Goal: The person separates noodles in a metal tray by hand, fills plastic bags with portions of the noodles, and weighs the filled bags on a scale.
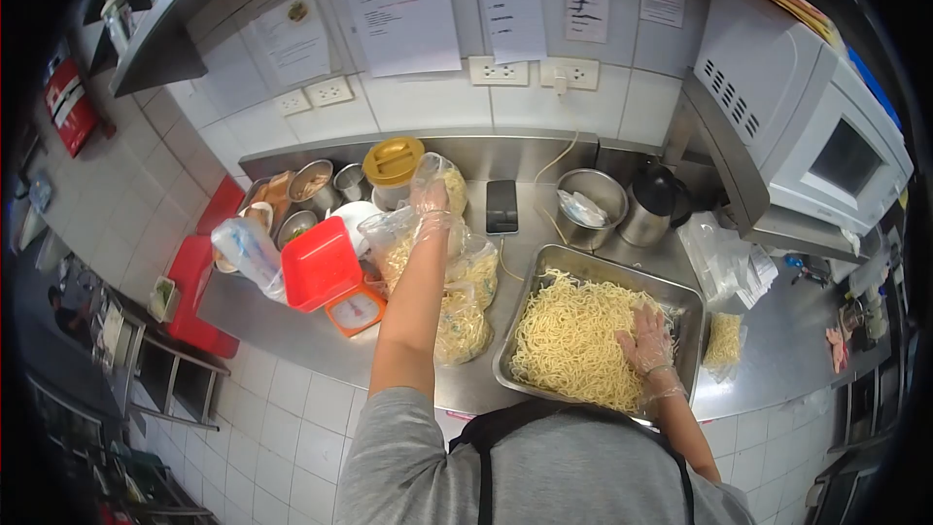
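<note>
My left hand [431, 197], in a clear plastic glove, reaches to the back of the counter and grips a clear plastic bag of noodles [454, 185]; its fingertips are partly hidden by the plastic. More filled noodle bags [462, 331] lie below and beside that forearm. On the right, my gloved right hand [645, 342] rests with spread fingers on a heap of loose yellow noodles [573, 335]. The noodles fill most of a deep metal tray [515, 326]. A small bag of noodles [723, 340] lies just right of the tray.
An orange scale [356, 311] carries a tilted red basin [321, 264]. Behind stand a yellow-lidded container [393, 161], metal pots [313, 185], a black device [501, 207], a metal bowl [593, 185] and a jug [653, 202]. A microwave [807, 97] sits on a raised shelf at right.
</note>
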Available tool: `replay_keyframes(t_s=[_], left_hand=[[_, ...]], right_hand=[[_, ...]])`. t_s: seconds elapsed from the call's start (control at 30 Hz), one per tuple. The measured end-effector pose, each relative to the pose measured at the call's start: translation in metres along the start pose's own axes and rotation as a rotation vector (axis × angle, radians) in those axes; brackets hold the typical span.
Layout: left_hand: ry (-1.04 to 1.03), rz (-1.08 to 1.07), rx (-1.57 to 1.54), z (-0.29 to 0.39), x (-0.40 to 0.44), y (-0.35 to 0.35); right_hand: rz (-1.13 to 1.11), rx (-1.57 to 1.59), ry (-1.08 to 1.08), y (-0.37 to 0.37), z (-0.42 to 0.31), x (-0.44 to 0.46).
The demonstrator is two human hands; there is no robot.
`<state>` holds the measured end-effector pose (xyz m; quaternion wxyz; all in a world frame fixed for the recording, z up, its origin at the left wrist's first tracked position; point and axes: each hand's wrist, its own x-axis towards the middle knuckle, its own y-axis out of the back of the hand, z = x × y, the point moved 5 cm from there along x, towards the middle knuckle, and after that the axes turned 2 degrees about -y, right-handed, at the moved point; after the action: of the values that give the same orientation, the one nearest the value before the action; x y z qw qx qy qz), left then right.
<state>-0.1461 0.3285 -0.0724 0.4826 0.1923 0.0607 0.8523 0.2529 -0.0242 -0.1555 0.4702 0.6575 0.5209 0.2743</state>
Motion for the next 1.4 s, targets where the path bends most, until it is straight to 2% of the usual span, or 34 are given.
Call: replay_keyframes(t_s=[0.1, 0.2, 0.27, 0.3, 0.5, 0.6, 0.67, 0.73, 0.8, 0.87, 0.9, 0.93, 0.97, 1.03, 1.13, 1.23, 1.33, 1.4], left_hand=[[0.175, -0.05, -0.476, -0.021, 0.02, -0.002], [0.064, 0.052, -0.168, -0.003, 0.013, 0.033], [-0.017, -0.072, 0.225, -0.067, 0.043, 0.018], [-0.056, -0.157, 0.376, -0.072, 0.044, 0.015], [-0.361, -0.678, 0.94, -0.042, 0.03, 0.004], [-0.332, -0.408, 0.407, -0.004, 0.027, 0.02], [-0.207, -0.436, 0.49, -0.026, 0.067, 0.007], [-0.104, -0.276, 0.225, 0.073, 0.015, 0.087], [-0.288, -0.246, 0.215, 0.105, 0.02, 0.136], [-0.405, -0.099, 0.483, 0.128, 0.026, 0.19], [-0.371, -0.086, 0.592, 0.134, 0.032, 0.218], [-0.313, -0.038, 0.981, 0.142, 0.036, 0.242], [-0.224, -0.009, 1.174, 0.142, 0.044, 0.266], [-0.116, 0.026, 1.424, 0.136, 0.049, 0.314], [0.019, -0.004, 1.56, 0.098, 0.065, 0.359], [-0.001, -0.075, 1.318, 0.05, 0.1, 0.376], [-0.212, 0.08, 1.227, 0.043, 0.099, 0.375], [-0.179, 0.108, 1.12, 0.038, 0.105, 0.379]], right_hand=[[0.015, -0.009, 0.007, -0.003, 0.001, 0.001], [0.02, -0.01, 0.006, -0.002, 0.0, 0.001], [0.026, -0.008, 0.02, -0.003, 0.0, 0.0], [0.032, -0.008, 0.028, -0.003, 0.001, 0.001], [0.03, -0.004, 0.045, -0.002, 0.0, 0.0], [0.028, -0.008, 0.037, -0.002, 0.0, 0.0], [0.031, -0.014, 0.073, 0.0, -0.001, 0.0], [0.035, -0.06, 0.063, -0.007, 0.006, 0.005], [0.06, -0.07, 0.089, -0.01, 0.01, 0.009], [0.087, -0.065, 0.099, -0.007, 0.005, 0.006], [0.091, -0.063, 0.107, -0.007, 0.004, 0.006], [0.096, -0.061, 0.115, -0.006, 0.005, 0.006], [0.103, -0.058, 0.121, -0.006, 0.005, 0.006], [0.113, -0.056, 0.12, -0.003, 0.001, 0.004], [0.122, -0.051, 0.125, 0.0, -0.003, 0.001], [0.13, -0.044, 0.126, 0.001, -0.004, 0.003], [0.149, -0.04, 0.133, -0.001, -0.002, 0.003], [0.156, -0.031, 0.135, -0.001, 0.0, 0.002]])
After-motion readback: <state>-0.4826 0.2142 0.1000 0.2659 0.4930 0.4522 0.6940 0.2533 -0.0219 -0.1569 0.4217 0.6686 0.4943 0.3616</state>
